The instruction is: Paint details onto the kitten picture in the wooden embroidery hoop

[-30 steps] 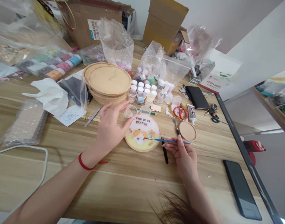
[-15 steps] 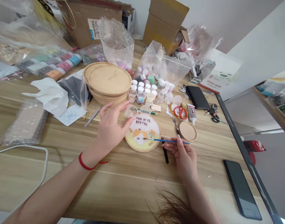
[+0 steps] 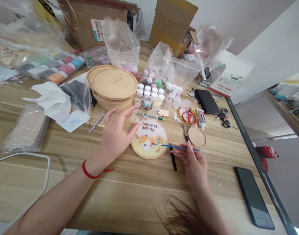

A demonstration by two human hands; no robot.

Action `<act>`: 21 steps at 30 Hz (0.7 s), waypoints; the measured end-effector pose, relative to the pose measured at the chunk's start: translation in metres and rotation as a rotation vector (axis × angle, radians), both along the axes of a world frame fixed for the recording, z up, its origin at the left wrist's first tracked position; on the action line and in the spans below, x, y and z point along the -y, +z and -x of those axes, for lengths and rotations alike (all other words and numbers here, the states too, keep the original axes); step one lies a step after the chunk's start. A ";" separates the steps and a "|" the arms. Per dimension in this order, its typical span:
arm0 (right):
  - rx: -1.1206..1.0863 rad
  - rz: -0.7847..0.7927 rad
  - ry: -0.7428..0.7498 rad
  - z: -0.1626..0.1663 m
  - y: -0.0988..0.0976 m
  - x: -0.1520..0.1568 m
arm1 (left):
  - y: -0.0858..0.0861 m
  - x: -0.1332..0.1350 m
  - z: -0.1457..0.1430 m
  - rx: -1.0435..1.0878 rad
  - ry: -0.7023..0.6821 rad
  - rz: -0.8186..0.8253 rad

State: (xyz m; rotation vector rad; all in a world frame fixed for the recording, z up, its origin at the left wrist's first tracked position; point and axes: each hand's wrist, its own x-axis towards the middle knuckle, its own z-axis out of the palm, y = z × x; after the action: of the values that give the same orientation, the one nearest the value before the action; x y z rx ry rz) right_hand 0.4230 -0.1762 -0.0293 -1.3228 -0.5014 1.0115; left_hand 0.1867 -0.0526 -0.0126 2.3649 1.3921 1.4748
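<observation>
- Bench (image 3: 130, 202): wood-grain top; dark strip along the right edge. Two cardboard boxes, brown (image 3: 110, 14) and yellowish (image 3: 172, 27), stand towards the far edge.
- Disc (image 3: 146, 139): flat near the middle of the bench, between the hands; round wooden rim, lettering at the far side, orange and white figure on a yellow ground.
- Left hand (image 3: 116, 133): gripping a clear cup (image 3: 137, 116) between thumb and forefinger, at the disc's far left side. Second clear cup (image 3: 152, 115): just right of it.
- Right hand (image 3: 195, 161): closed on the blue handle of a brush (image 3: 172, 147); the bristles point left, over the disc. Contact between tip and disc cannot be determined.
- Black tool (image 3: 173, 160): on the bench, between disc and right hand.
- Small tray (image 3: 197, 137): round, wooden, beyond the right hand.
- Jars (image 3: 147, 93): white-capped, grouped beyond the cups, right of the plate stack (image 3: 112, 83).
- Phone (image 3: 254, 197): flat, near the bench's right edge.
</observation>
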 end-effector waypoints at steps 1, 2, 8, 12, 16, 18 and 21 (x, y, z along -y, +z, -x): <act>0.003 0.003 0.002 0.000 0.000 0.000 | 0.000 0.000 0.000 -0.007 0.006 0.008; 0.006 0.006 0.005 0.000 0.000 0.000 | 0.000 0.000 0.000 -0.013 0.013 0.014; 0.006 0.014 0.000 0.000 -0.001 0.000 | 0.001 0.000 0.000 0.021 -0.019 0.020; -0.003 0.000 -0.016 -0.001 0.000 -0.001 | 0.002 0.000 0.000 0.012 -0.010 0.011; -0.008 -0.049 -0.038 -0.005 0.010 -0.004 | 0.002 0.000 0.000 -0.003 -0.026 0.007; 0.003 -0.089 -0.036 -0.007 0.020 -0.008 | 0.001 0.000 -0.001 -0.007 -0.052 0.020; 0.052 -0.168 -0.007 -0.004 0.041 -0.018 | 0.001 0.001 -0.003 -0.026 -0.101 0.052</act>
State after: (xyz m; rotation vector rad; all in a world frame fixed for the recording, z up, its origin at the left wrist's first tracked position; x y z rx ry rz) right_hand 0.4269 -0.1579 0.0115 -1.2028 -0.6076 0.9106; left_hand 0.1893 -0.0540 -0.0114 2.3927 1.2792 1.3704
